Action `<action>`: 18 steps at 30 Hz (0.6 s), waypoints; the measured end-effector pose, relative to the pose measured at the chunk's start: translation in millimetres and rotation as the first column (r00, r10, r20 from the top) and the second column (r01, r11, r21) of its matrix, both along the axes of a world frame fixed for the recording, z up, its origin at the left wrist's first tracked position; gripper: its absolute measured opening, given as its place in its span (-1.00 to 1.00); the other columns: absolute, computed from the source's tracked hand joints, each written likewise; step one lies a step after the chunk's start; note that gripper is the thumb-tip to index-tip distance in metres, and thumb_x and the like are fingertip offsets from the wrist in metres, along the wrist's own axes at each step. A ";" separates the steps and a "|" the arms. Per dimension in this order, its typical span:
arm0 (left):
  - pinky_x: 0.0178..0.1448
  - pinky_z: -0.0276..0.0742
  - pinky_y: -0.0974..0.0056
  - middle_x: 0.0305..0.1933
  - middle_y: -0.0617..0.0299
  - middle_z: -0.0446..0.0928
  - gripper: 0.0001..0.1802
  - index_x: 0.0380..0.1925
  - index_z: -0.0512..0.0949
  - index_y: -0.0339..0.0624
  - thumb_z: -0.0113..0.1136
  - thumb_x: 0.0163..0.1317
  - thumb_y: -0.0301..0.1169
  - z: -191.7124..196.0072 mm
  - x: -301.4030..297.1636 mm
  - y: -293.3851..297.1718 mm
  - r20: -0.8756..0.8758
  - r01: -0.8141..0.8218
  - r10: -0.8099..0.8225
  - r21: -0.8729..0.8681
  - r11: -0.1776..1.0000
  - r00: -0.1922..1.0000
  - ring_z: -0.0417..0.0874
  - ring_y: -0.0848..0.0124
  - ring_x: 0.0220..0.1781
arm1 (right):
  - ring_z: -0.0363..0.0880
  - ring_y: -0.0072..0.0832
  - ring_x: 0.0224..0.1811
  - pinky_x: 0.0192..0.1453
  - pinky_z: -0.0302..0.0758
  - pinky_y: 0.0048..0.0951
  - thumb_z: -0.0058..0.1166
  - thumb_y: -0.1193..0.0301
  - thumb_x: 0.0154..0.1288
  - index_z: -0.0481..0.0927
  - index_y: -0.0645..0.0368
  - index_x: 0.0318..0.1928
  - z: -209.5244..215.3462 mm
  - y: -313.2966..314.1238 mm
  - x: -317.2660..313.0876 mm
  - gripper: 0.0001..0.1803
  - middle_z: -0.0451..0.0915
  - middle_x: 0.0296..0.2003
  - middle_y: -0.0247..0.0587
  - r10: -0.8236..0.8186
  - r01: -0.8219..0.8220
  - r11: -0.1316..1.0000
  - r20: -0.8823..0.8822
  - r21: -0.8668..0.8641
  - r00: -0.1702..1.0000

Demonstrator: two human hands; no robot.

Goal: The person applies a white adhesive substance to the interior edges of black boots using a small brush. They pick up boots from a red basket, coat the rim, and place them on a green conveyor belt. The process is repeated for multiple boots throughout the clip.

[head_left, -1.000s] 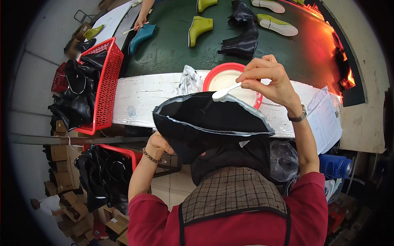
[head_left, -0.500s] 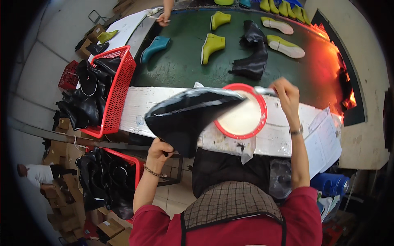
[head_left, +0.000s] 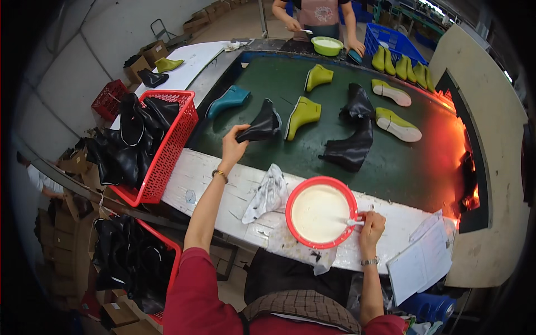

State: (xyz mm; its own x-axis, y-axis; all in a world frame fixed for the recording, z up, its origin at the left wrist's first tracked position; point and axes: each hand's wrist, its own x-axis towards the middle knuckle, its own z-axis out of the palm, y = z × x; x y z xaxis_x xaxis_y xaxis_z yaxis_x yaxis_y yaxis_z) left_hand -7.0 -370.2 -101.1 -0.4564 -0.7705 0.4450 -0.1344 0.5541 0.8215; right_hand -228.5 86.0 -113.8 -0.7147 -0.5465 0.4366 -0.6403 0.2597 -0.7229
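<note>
Your left hand (head_left: 233,146) grips a black boot (head_left: 263,124) over the green surface (head_left: 273,78), upper middle of the frame. Your right hand (head_left: 371,231) holds a white brush (head_left: 353,222) at the red bowl (head_left: 322,180), lower right of centre.

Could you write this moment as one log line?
left hand: holds black boot, green work surface below | right hand: holds white brush at red bowl | beside bowl: crumpled cloth

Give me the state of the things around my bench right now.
Black boot, held at one end by left hand
Red basin, holding cream liquid
White brush, gripped by right hand
Rag, crumpled
Red basket, heaped with black boots
Teal shoe last, lying on green belt
Green bowl, holding something white
Opening at the right, glowing orange
</note>
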 end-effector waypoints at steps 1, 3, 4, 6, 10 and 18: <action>0.17 0.60 0.30 0.08 0.04 0.71 -0.46 0.03 0.64 -0.24 0.19 -0.02 -0.80 -5.7 -11.4 -9.6 0.004 -0.023 0.024 -0.094 0.995 1.000 0.75 0.30 0.06 | 0.43 -0.39 -0.38 0.03 0.29 -0.24 -0.20 0.31 0.62 0.72 0.22 -0.42 2.1 0.2 1.3 -0.50 0.61 -0.57 -0.29 0.001 -0.002 1.000 0.020 0.023 1.000; 0.36 0.49 0.21 0.23 0.00 0.61 -0.41 0.04 0.62 -0.14 0.32 -0.09 -0.76 -13.7 -21.4 -24.9 0.155 0.006 0.015 -0.131 0.991 0.988 0.59 0.14 0.31 | 0.43 -0.42 -0.42 0.06 0.28 -0.28 -0.17 0.35 0.60 0.71 0.19 -0.43 -0.5 -1.0 3.3 -0.54 0.58 -0.59 -0.33 -0.007 0.007 1.000 0.016 -0.005 1.000; 0.43 0.44 0.17 0.29 -0.01 0.56 -0.39 0.05 0.61 -0.10 0.36 -0.10 -0.74 -17.4 -21.3 -28.7 0.267 0.006 0.047 -0.193 0.981 0.962 0.51 0.09 0.40 | 0.43 -0.43 -0.45 0.07 0.28 -0.29 -0.16 0.36 0.58 0.70 0.18 -0.43 -1.0 -2.4 4.4 -0.55 0.57 -0.60 -0.36 -0.007 0.007 1.000 0.018 -0.016 1.000; 0.59 0.22 0.01 0.49 -0.08 0.32 -0.15 0.23 0.51 0.16 0.51 -0.15 -0.64 -30.9 -9.6 -36.0 0.534 -0.004 0.137 -0.243 0.970 0.835 0.15 -0.15 0.60 | 0.43 -0.45 -0.45 0.08 0.28 -0.30 -0.16 0.36 0.59 0.71 0.18 -0.43 2.7 -6.8 6.3 -0.55 0.58 -0.60 -0.37 0.012 -0.011 1.000 0.027 -0.022 1.000; 0.58 0.18 -0.15 0.54 -0.27 0.17 0.02 0.46 0.26 0.30 0.55 -0.03 -0.47 3.7 -13.9 14.7 0.551 -0.146 0.256 -0.237 0.961 0.794 0.12 -0.29 0.56 | 0.41 -0.44 -0.40 0.08 0.28 -0.27 -0.25 0.28 0.65 0.75 0.19 -0.33 -18.3 4.8 -3.0 -0.49 0.53 -0.61 -0.38 -0.044 0.048 0.998 0.107 -0.034 0.993; 0.56 0.14 -0.13 0.39 -0.13 0.43 -0.54 0.22 0.55 -0.10 0.25 0.34 -0.26 -54.1 73.1 66.3 0.386 -0.399 0.573 -0.445 0.802 0.723 0.25 -0.20 0.51 | 0.43 -0.47 -0.26 -0.03 0.38 -0.32 -0.34 0.19 0.70 0.73 0.18 0.04 -26.3 4.0 -5.0 -0.48 0.55 -0.40 -0.31 -0.060 0.074 0.994 0.157 -0.085 0.986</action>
State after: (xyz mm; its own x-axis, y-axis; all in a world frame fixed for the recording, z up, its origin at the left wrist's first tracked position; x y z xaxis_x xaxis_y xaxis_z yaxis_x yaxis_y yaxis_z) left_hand 66.0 -303.9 -155.3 -0.2735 -0.8051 0.5263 -0.7817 0.5049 0.3661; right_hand -233.6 90.0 -140.1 -0.8110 -0.4583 0.3637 -0.5027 0.2279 -0.8339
